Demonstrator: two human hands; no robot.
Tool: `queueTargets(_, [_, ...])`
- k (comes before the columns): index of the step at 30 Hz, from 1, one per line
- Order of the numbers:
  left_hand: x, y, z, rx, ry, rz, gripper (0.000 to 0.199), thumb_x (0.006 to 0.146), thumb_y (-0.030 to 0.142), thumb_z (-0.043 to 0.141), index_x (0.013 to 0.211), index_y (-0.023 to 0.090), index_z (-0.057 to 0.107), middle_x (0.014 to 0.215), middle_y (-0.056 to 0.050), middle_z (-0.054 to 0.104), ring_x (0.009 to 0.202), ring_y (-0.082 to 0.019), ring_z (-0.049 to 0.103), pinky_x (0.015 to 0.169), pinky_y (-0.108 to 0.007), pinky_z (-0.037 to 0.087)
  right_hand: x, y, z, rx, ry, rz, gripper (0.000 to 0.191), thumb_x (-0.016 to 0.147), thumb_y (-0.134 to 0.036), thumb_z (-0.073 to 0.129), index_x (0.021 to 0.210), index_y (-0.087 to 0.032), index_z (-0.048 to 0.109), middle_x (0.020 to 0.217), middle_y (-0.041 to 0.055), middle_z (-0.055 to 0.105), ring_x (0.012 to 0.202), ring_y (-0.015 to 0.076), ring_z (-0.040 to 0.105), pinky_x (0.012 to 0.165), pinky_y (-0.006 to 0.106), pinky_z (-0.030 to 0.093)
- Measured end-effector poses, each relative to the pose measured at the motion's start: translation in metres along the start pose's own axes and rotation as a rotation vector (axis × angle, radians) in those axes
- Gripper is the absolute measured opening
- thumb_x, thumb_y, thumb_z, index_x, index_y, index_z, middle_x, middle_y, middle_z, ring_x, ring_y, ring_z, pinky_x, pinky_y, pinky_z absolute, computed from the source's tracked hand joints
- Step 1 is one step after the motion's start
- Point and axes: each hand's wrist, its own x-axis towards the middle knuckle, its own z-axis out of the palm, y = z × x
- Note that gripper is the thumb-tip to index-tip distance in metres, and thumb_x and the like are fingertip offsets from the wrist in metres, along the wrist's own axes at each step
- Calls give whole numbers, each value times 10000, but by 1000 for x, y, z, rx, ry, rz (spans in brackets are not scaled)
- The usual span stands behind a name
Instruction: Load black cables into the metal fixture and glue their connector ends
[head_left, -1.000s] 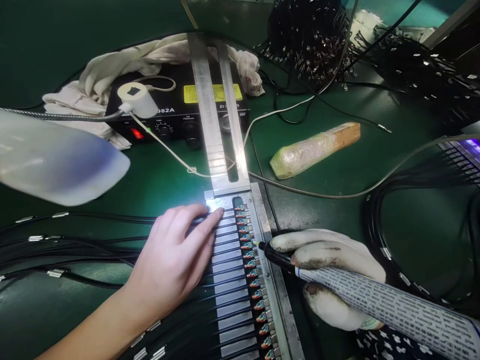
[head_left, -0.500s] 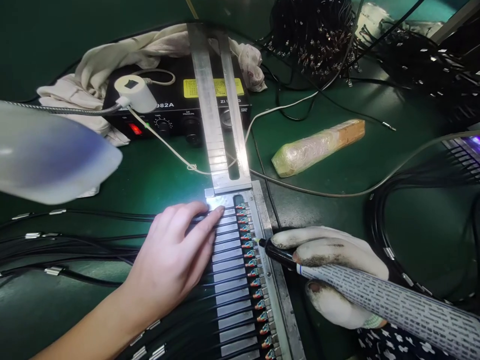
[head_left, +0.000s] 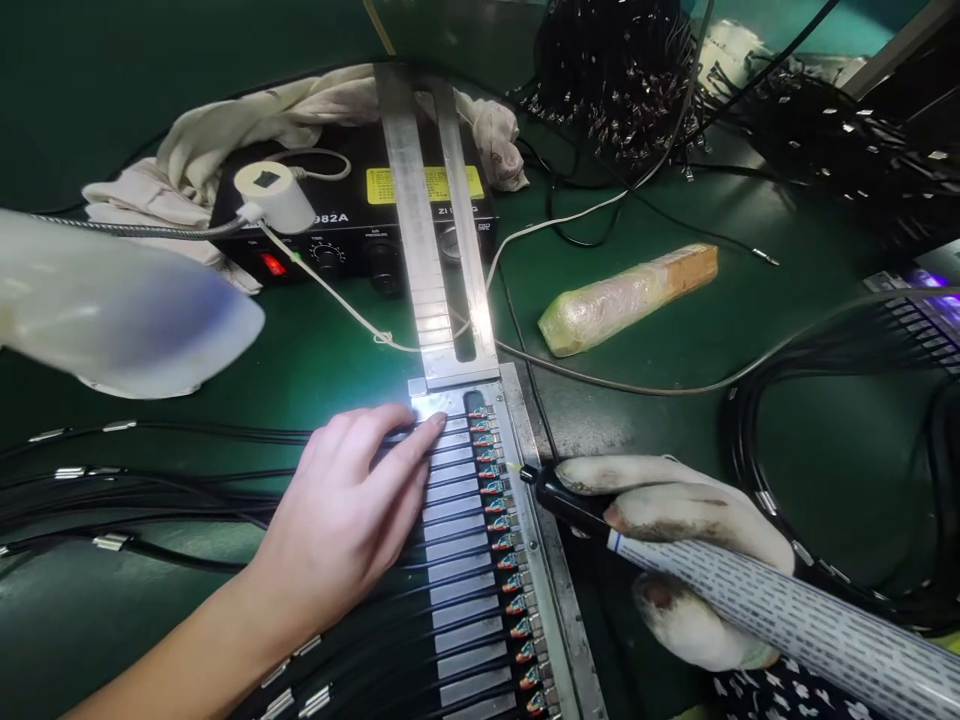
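Note:
A metal fixture [head_left: 465, 540] holds a row of black cables [head_left: 457, 570] side by side, their small connectors with coloured wires [head_left: 491, 488] lined up along its right side. My bare left hand [head_left: 360, 490] rests over the upper cables, fingertips pressed down near the top of the fixture. In a stained white glove, my right hand [head_left: 675, 530] grips a pen-like tool with a black front and a printed grey barrel [head_left: 750, 590]. The tool's thin yellowish tip points left at the connectors, close to the upper ones; whether it touches them I cannot tell.
Behind the fixture stands a black control box [head_left: 345, 230] with white cloth [head_left: 300, 110] on it. A lamp-like white shape [head_left: 150, 310] juts in at left. Right of centre lies a wrapped block [head_left: 626, 300]. Bundled black cables [head_left: 615, 80] lie at the back right.
The tool in my right hand has moved slightly right, its tip drawn back from the connectors. My left hand has stayed in place. The view has shifted slightly.

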Motion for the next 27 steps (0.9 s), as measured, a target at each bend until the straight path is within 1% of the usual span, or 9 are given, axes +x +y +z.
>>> queueTargets(3, [-1, 0, 0, 2, -3, 2, 414, 919, 116, 537, 1332, 108, 516, 1157, -172, 560, 996, -278, 522, 815, -439, 454, -6, -5, 1, 27, 25, 20, 196, 845, -269, 696, 1006, -159, 681, 1022, 108, 755, 913, 256, 743, 760, 358, 650])
queueTargets(7, [-1, 1, -1, 2, -1, -2, 413, 917, 117, 543, 1329, 107, 518, 1157, -172, 562, 997, -279, 524, 820, -446, 455, -10, -6, 4, -14, -18, 21, 173, 837, -246, 670, 982, -152, 670, 1000, 118, 757, 890, 256, 748, 756, 361, 639])
queueTargets(12, [0, 0, 0, -4, -1, -4, 411, 917, 121, 538, 1328, 112, 518, 1158, -173, 563, 997, -281, 528, 820, -446, 454, -5, -2, 4, -44, -70, 7, 180, 817, -228, 661, 983, -159, 666, 966, 120, 761, 870, 254, 752, 726, 349, 643])
queueTargets(20, [1, 1, 0, 4, -6, -4, 415, 915, 119, 537, 1329, 111, 520, 1155, -173, 566, 987, -284, 533, 817, -442, 453, -4, -1, 3, -18, -80, 18, 188, 792, -190, 666, 975, -147, 670, 982, 131, 758, 876, 251, 750, 735, 346, 639])
queueTargets(24, [0, 1, 0, 7, -3, -6, 425, 914, 124, 532, 1339, 120, 514, 1159, -170, 565, 996, -288, 538, 828, -444, 455, -6, -1, 4, -3, -43, 45, 179, 805, -210, 662, 979, -166, 671, 981, 109, 761, 864, 244, 751, 730, 342, 636])
queueTargets(27, [-1, 1, 0, 5, -1, -12, 429, 917, 130, 527, 1345, 133, 510, 1161, -165, 565, 999, -287, 541, 833, -445, 454, -5, -2, 3, -7, -55, 33, 149, 839, -210, 630, 972, -163, 677, 962, 109, 765, 846, 232, 755, 727, 316, 636])
